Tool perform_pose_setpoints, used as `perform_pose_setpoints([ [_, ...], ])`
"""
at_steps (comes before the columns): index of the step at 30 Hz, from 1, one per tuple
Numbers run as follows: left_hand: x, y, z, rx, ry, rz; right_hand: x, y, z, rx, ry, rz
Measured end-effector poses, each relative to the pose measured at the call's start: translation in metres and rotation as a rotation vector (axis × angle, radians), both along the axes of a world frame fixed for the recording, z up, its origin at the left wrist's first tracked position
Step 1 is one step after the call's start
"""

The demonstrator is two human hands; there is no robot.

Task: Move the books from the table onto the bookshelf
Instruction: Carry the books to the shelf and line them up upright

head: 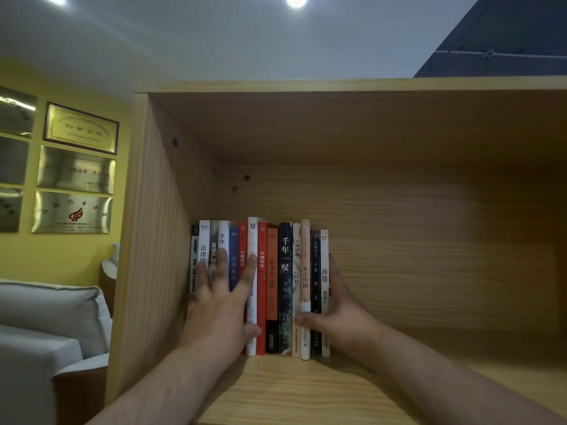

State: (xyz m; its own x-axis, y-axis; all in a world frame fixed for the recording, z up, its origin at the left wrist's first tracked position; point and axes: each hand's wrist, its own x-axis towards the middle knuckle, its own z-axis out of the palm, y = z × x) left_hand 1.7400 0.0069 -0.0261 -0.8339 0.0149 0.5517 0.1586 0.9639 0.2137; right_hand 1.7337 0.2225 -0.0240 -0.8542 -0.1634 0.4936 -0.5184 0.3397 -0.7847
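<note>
We count fourteen books (272, 286) standing in a single row in the one bookshelf (399, 271) compartment we can see. Five of them have white or cream spines, two red, two black, one orange, one blue and one peach, and the last two are of mixed dark tones. Two grips are on that row, the left grip (214, 305) and the right grip (340, 314). Beyond the bookshelf we count six plaques (76, 170) in two columns of three — only one of them in a dark frame — and two ceiling lights (296, 0).
</note>
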Motion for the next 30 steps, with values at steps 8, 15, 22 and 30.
perform_pose_setpoints([
  [8,0.006,0.000,-0.002,-0.064,0.040,0.035,0.005,-0.001,0.004,-0.049,-0.013,0.007],
  [15,0.006,-0.001,-0.003,0.035,0.132,-0.047,0.011,0.009,0.013,-0.130,-0.003,-0.028],
  [22,0.011,-0.010,-0.004,0.190,0.180,-0.142,0.006,0.010,0.020,-0.105,0.015,-0.096],
  [30,0.017,-0.011,-0.005,0.257,0.207,-0.149,-0.009,0.018,0.017,-0.070,0.054,-0.155],
])
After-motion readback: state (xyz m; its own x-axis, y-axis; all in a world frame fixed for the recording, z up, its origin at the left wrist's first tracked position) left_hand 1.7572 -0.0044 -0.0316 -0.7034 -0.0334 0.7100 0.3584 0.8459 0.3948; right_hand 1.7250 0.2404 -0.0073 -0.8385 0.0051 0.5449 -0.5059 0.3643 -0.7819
